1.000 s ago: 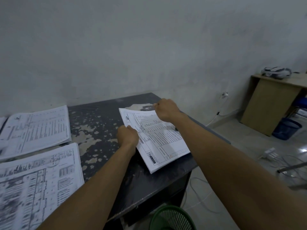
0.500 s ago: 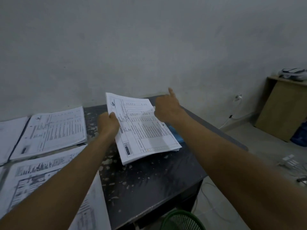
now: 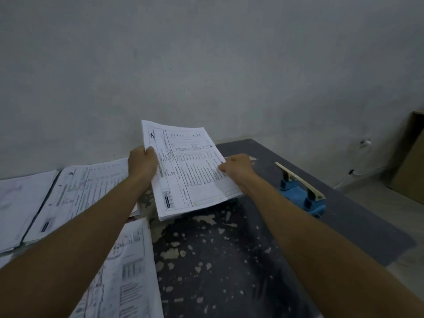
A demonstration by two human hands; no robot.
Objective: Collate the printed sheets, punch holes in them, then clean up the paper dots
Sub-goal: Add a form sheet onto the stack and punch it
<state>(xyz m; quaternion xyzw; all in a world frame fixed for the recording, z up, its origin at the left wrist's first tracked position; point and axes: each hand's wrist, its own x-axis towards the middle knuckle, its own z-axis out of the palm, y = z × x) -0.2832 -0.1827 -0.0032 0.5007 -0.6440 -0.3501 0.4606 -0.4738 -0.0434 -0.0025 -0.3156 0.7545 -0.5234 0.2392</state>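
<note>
- Stack of printed sheets (image 3: 188,171): held up off the dark table (image 3: 229,260), tilted with its far edge raised toward the wall; its near edge hung just above the tabletop.
- Left hand (image 3: 141,165): at the stack's left edge, fingers curled round it and the thumb on the top sheet; forearm stretched forward from the lower left.
- Right hand (image 3: 237,169): at the stack's right edge, pinching the edge with fingers curled; forearm reached in from the lower right.
- Blue hole punch (image 3: 302,193): stood on the table to the right of the stack, apart from it, its pale lever raised.
- Other printed sheets (image 3: 75,196): lay flat on the table to the left of the stack, in several piles; the nearest pile (image 3: 124,271) sat below the left forearm.
- Table surface below the stack: dark, with pale flaked patches.
</note>
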